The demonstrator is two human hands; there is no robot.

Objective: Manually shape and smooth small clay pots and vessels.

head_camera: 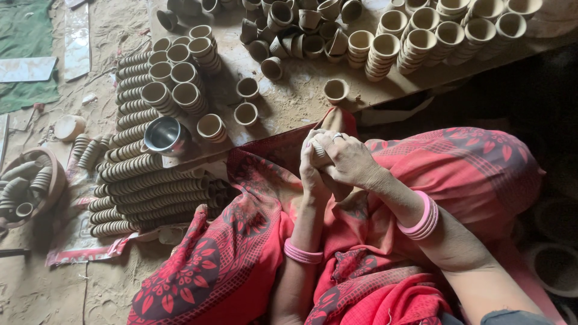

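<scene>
The left hand (313, 174) and the right hand (346, 157) meet over the lap, just past the near edge of the counter (301, 105). Between them sits a small pale clay cup (319, 150). Only a bit of it shows, because the hands cover most of it.

The cup looks light and stiff, like dry mud. It is likely dusty, not slippery. It would probably crack if squeezed hard or dropped, so a soft hold around its round side seems best, not a pinch on the thin rim.

The fingers (328, 141) of the right hand, one with a ring, are curled close together over the top of the cup. The left hand's fingers are bent and press the cup from the other side. Both hands are closed on it.

On the counter stand many more clay cups, some alone like the small round clay cup (335, 90) near the edge, some in tall stacks (385, 54). A shiny metal bowl (165, 135) sits at the counter's left corner.
</scene>
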